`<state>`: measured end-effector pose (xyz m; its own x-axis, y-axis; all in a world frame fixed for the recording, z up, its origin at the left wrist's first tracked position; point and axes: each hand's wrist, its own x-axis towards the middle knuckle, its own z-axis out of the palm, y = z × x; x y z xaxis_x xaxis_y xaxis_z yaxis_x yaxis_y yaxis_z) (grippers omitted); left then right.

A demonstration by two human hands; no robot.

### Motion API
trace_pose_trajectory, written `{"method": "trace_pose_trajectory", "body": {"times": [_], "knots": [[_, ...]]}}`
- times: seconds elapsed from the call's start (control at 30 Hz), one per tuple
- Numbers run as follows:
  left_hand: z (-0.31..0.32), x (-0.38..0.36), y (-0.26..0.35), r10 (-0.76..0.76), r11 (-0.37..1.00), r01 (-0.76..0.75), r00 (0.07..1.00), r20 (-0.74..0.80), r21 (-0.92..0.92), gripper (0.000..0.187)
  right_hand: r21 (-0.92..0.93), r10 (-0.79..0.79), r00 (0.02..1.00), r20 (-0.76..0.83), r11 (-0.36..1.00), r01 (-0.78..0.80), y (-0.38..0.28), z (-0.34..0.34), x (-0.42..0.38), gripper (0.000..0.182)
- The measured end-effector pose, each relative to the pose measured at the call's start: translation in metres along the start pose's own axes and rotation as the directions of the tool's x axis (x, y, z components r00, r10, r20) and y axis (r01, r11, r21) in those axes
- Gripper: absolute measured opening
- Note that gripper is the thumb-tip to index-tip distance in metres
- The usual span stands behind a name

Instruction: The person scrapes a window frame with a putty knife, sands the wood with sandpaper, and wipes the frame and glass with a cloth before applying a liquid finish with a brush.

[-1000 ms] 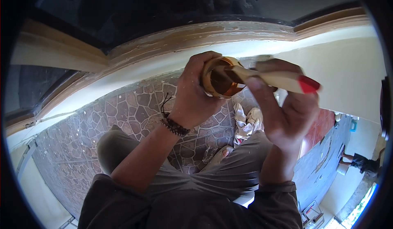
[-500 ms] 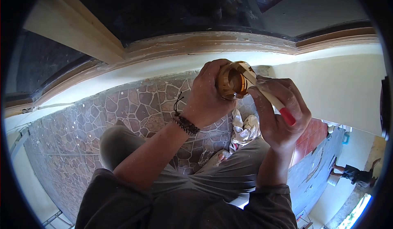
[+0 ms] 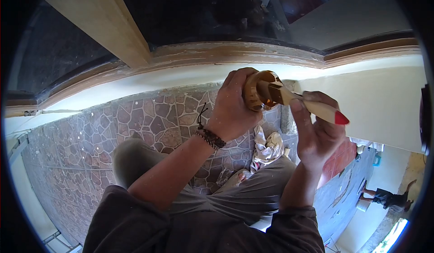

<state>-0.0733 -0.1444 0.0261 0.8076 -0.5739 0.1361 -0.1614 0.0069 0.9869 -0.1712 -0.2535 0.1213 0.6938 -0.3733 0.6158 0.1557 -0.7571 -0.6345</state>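
Observation:
My left hand (image 3: pixel 233 106) grips a small round container (image 3: pixel 258 90) with amber-brown liquid inside, its mouth tilted toward me. My right hand (image 3: pixel 314 128) holds a paintbrush (image 3: pixel 312 107) by its pale wooden handle with a red tip. The bristle end of the brush is dipped into the container's mouth. A dark braided bracelet (image 3: pixel 209 138) circles my left wrist. Both hands are raised in front of a wooden window sill (image 3: pixel 203 54).
A pale wooden mullion (image 3: pixel 104 18) and dark glass are above the sill. Below is a stone-pattern tiled wall (image 3: pixel 135 122). A crumpled white rag (image 3: pixel 266 147) lies on my lap. A cream wall (image 3: pixel 379 104) is right. Another person (image 3: pixel 384 198) stands far below at right.
The brush handle swung from pointing down-right to lying nearly level with its bristles deeper in the container. The view shifted slightly upward, showing more of the mullion.

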Motion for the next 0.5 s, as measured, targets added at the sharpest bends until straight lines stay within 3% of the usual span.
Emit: {"method": "trace_pose_trajectory", "body": {"times": [0.07,0.2,0.33,0.43,0.5], "knots": [[0.0,0.0,0.002,0.033,0.999,-0.032,0.999,-0.002,0.038,0.07,0.078,0.107,0.993,0.041,0.991,-0.11,0.002,0.004,0.0,0.019],[0.001,-0.001,0.004,0.015,0.999,-0.015,1.0,0.005,-0.042,0.065,-0.022,-0.077,0.988,0.131,0.997,0.08,0.007,0.002,0.004,0.025],[0.001,0.001,-0.001,0.025,0.997,-0.024,1.0,0.011,-0.071,0.066,-0.014,-0.078,0.991,0.105,0.997,0.08,-0.002,0.0,0.0,0.026],[0.002,0.002,-0.002,0.053,0.993,-0.051,0.998,0.014,-0.107,0.066,-0.023,-0.02,0.98,0.197,0.999,0.025,-0.004,-0.003,-0.002,0.025],[0.004,0.002,0.0,0.061,0.991,-0.058,0.998,0.018,-0.125,0.067,-0.1,-0.051,0.982,0.184,0.992,0.07,0.002,-0.001,-0.002,0.036]]}}
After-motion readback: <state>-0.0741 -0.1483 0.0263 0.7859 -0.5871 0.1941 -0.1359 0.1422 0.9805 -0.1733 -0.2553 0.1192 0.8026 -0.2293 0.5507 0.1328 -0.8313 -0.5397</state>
